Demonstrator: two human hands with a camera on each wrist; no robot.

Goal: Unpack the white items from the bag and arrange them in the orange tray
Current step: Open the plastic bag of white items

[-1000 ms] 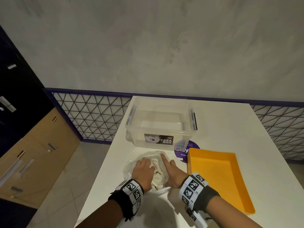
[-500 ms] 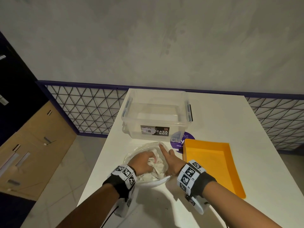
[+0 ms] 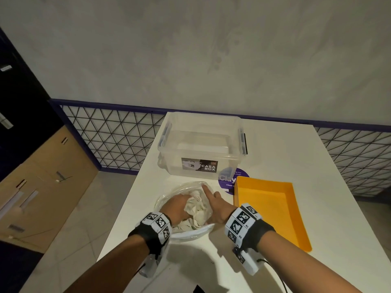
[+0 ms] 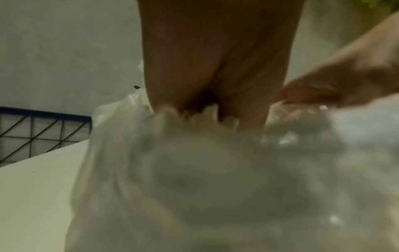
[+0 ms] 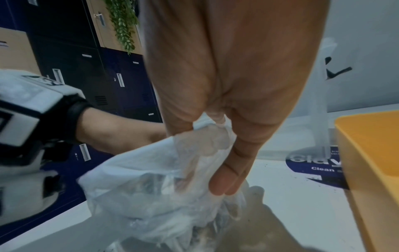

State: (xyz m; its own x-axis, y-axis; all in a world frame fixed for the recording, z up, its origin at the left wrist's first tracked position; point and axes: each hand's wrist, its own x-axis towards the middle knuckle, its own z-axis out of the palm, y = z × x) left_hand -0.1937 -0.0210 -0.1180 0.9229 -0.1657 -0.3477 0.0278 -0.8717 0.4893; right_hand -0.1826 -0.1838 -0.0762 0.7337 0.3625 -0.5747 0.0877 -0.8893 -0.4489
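A clear plastic bag (image 3: 167, 199) lies on the white table (image 3: 296, 157), with crumpled white items (image 3: 197, 212) inside it. My left hand (image 3: 182, 207) is inside the bag's mouth, fingers curled round a white item (image 4: 205, 117). My right hand (image 3: 211, 199) pinches the bag's plastic (image 5: 207, 141) between thumb (image 5: 220, 184) and fingers, index finger stretched forward. The orange tray (image 3: 266, 208) sits just right of the right hand, with nothing in it. In the left wrist view the bag (image 4: 108, 153) is blurred and hides the fingertips.
A clear lidless storage box (image 3: 203, 149) labelled CASA BOX stands behind the bag. A purple round sticker (image 3: 227, 179) lies between box and tray. The table's left edge (image 3: 131, 199) drops to the floor. Lockers and cabinets (image 3: 31, 187) stand at the left.
My left hand went from lying flat on the bag to curling round a white item inside it. The right hand has kept its hold on the bag.
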